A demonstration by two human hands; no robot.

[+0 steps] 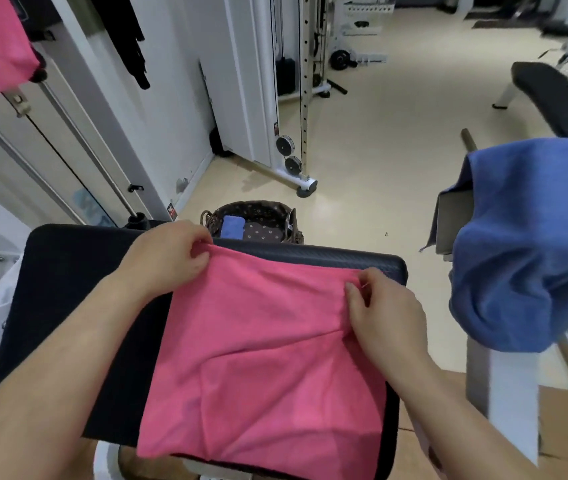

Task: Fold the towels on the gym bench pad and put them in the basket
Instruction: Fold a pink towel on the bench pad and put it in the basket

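Hands | left (168,258), right (384,317) pinching pink towel (265,358) far corners | bench pad (68,278)

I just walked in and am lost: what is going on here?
A person is folding a pink towel on the black bench pad. The left hand and right hand each pinch a far corner. A folded blue towel lies in the basket on the floor beyond; a second blue towel hangs at the right.

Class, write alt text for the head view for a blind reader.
The left hand and right hand pinch the far edge of a pink towel on a bench pad. Beyond, a basket on the floor holds a folded blue towel.
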